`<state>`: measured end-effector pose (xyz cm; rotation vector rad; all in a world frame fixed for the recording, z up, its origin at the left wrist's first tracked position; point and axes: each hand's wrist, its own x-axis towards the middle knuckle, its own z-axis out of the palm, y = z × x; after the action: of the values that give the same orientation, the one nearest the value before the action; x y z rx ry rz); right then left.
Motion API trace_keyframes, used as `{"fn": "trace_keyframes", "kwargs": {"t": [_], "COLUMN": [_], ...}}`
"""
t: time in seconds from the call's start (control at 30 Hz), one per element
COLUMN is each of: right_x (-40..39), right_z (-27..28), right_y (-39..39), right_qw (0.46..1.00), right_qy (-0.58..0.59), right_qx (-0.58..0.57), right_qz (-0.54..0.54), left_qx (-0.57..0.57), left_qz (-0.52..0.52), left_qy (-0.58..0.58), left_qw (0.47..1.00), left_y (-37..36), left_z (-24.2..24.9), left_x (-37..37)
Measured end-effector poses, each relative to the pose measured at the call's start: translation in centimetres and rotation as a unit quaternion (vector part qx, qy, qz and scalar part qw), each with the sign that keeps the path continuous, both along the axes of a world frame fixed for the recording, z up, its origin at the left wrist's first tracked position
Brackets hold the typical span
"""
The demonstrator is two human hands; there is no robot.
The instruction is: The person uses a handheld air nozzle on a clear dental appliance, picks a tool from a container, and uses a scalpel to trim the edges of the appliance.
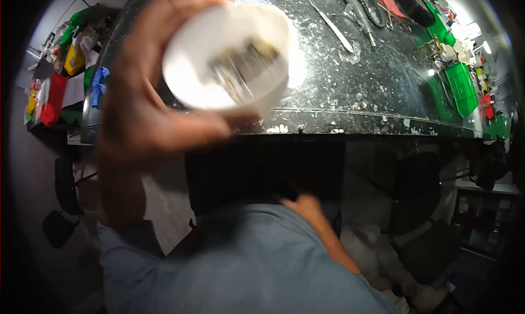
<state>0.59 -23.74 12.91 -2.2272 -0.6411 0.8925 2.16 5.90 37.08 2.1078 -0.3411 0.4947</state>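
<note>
My left hand [143, 109] is wrapped round a white cup [188, 62], raised close to the camera with its mouth tilted toward me. Inside the cup lie several thin metal pieces [234, 79] with shiny shafts, blurred by motion, and a yellowish patch shows near them. Down by my lap is my right hand [308, 207], below the table's front edge and beside dark cloth; its fingers are smeared and partly lost against the dark.
The black, white-speckled table [328, 89] spans the view ahead. On it lie a thin metal spatula-like tool [332, 27] and a grey handpiece [358, 13] with a coiled cord. A green basket [461, 88] stands at right, a red bin [53, 98] at left.
</note>
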Motion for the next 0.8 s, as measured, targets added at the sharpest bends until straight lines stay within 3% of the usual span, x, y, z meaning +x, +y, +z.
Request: {"fn": "trace_keyframes", "kwargs": {"t": [0.03, 0.1, 0.13, 0.27, 0.3, 0.33, 0.37, 0.43, 0.5, 0.57, 0.7, 0.8], "right_x": [0.1, 0.3, 0.1, 0.5, 0.7, 1.0, 1.3, 1.1, 1.5, 2.9, 7.9, 10.1], "right_z": [0.7, 0.3, -0.2, -2.9, -3.7, -3.9, -4.0, -3.7, -0.2, 5.8, 14.1, 19.4], "right_y": [0.8, 0.2, -0.3, -2.4, -3.0, -3.2, -3.3, -3.5, -3.1, -1.4, -2.2, -1.0], "right_qw": [0.980, 0.976, 0.970, 0.942, 0.981, 0.961, 0.963, 0.968, 0.962, 0.996, 0.946, 0.916], "right_qy": [0.170, 0.180, 0.187, 0.198, -0.032, -0.259, -0.255, -0.238, -0.259, 0.022, -0.117, -0.224], "right_qx": [0.102, 0.117, 0.140, 0.192, 0.139, 0.078, 0.071, -0.083, -0.086, 0.025, 0.301, 0.332], "right_qz": [0.007, -0.030, -0.070, -0.190, -0.131, -0.060, -0.058, 0.010, 0.026, -0.082, 0.018, 0.016], "left_qx": [0.054, -0.067, -0.044, -0.031, -0.039, -0.090, -0.140, -0.223, -0.220, -0.221, -0.218, -0.255], "left_qz": [0.002, 0.017, -0.025, 0.014, 0.015, 0.018, 0.022, -0.029, -0.018, -0.012, -0.058, -0.067], "left_qy": [-0.014, -0.061, -0.074, -0.064, -0.057, -0.064, -0.071, -0.118, -0.085, -0.070, -0.112, -0.106], "left_qw": [0.998, 0.996, 0.996, 0.997, 0.997, 0.994, 0.987, 0.967, 0.972, 0.973, 0.968, 0.959], "left_y": [-1.7, -4.5, -4.0, -4.2, -4.4, -4.6, -4.8, -5.1, -5.0, -4.7, -4.2, -4.1], "left_z": [-0.3, -3.6, -4.4, -6.6, -7.0, -7.5, -8.0, -9.5, -9.4, -9.9, -10.4, -10.7], "left_x": [0.1, -0.1, 0.2, 0.8, 0.9, 1.0, 1.2, 1.8, 1.5, 1.7, 2.1, 2.2]}}
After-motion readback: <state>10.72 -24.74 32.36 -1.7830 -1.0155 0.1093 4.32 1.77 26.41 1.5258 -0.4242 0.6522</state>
